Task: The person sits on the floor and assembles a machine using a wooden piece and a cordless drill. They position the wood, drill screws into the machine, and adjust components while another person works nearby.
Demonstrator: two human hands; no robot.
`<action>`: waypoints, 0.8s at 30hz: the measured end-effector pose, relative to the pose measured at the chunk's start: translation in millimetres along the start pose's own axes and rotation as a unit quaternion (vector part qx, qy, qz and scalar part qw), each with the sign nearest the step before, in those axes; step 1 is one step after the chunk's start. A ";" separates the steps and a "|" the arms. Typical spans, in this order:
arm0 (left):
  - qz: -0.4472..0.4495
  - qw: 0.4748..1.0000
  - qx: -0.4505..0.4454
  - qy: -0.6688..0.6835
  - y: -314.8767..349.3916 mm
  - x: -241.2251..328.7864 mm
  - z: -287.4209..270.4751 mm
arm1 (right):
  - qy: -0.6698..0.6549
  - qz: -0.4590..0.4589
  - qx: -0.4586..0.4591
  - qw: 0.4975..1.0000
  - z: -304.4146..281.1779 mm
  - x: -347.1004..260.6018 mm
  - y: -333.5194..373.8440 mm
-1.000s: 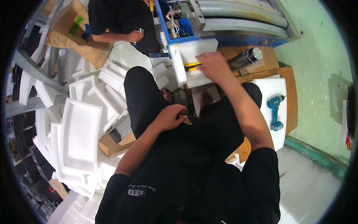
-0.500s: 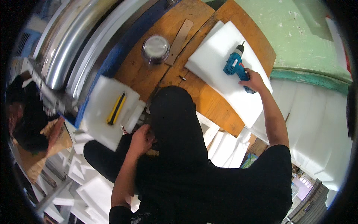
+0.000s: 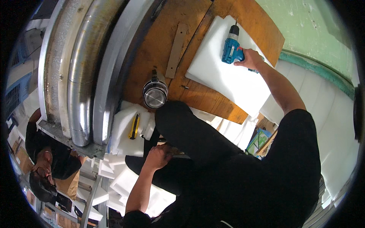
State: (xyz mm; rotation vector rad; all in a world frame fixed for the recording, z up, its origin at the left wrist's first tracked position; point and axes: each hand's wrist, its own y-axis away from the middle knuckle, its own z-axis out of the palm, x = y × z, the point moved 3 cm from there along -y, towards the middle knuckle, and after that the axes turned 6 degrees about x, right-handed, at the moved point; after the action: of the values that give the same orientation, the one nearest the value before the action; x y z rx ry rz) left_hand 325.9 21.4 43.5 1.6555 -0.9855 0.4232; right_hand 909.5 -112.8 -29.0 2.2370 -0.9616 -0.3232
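My right hand (image 3: 251, 60) is wrapped round the handle of a teal and black cordless drill (image 3: 230, 50). The drill is over a white foam sheet (image 3: 224, 85) on the wooden table, its bit pointing to the far side. Down by my thigh, my left hand (image 3: 158, 156) is closed, its fingertips partly hidden; what they hold cannot be made out. A yellow and black utility knife (image 3: 134, 127) rests on white foam (image 3: 122, 127) beyond that hand. Past my knee stands a round steel-lidded container (image 3: 155, 97).
A flat brown strip with holes (image 3: 176, 51) and a small metal piece (image 3: 185, 87) lie on the wooden table (image 3: 213, 100). Large metal rollers (image 3: 81, 87) stand at left. Another person (image 3: 53, 163) is at the lower left, near white foam pieces (image 3: 125, 182).
My view has turned and shifted. The drill's bit now points more straight away from me, and my right hand sits higher on its handle. My left hand stays low by my leg.
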 end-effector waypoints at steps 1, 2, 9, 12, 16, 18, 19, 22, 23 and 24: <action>-0.001 1.000 -0.016 -0.017 2.1 9.3 -5.8 | -0.002 0.002 -0.004 1.000 -3.3 -0.7 1.0; 0.022 0.998 -0.048 -0.027 3.2 20.2 -9.4 | -0.006 0.002 -0.018 1.000 -5.5 -2.1 1.9; 0.022 0.957 -0.277 0.085 -1.0 82.9 -64.3 | 0.014 -0.055 -0.011 0.998 -17.0 -12.0 0.3; 0.070 0.958 -0.228 0.161 -15.4 115.3 -101.2 | 0.037 -0.072 -0.025 0.996 -9.0 -6.9 -0.9; 0.083 0.981 -0.053 0.169 -25.4 130.9 -119.5 | 0.010 -0.099 -0.036 0.994 2.1 1.7 -11.7; 0.044 0.981 0.124 0.143 -15.8 138.7 -95.6 | 0.007 -0.116 -0.042 0.992 7.2 5.0 -17.8; -0.012 0.962 0.213 0.171 -10.5 146.5 -70.1 | 0.026 -0.124 -0.021 0.992 7.7 6.9 -20.7; -0.154 0.845 0.451 0.243 10.6 174.3 30.3 | 0.012 -0.158 -0.022 0.987 9.3 10.9 -20.4; -0.216 0.769 0.527 0.291 15.2 189.1 75.4 | -0.004 -0.156 -0.003 0.988 8.7 14.2 -17.1; -0.268 0.678 0.607 0.315 14.0 203.2 121.8 | 0.009 -0.149 -0.003 0.989 8.8 18.8 -13.7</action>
State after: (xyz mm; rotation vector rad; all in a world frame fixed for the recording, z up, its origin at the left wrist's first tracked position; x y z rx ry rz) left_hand 409.1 -169.9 156.8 2.5157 0.5453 1.2989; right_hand 926.0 -123.6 -44.0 2.3736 -0.6144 -0.4371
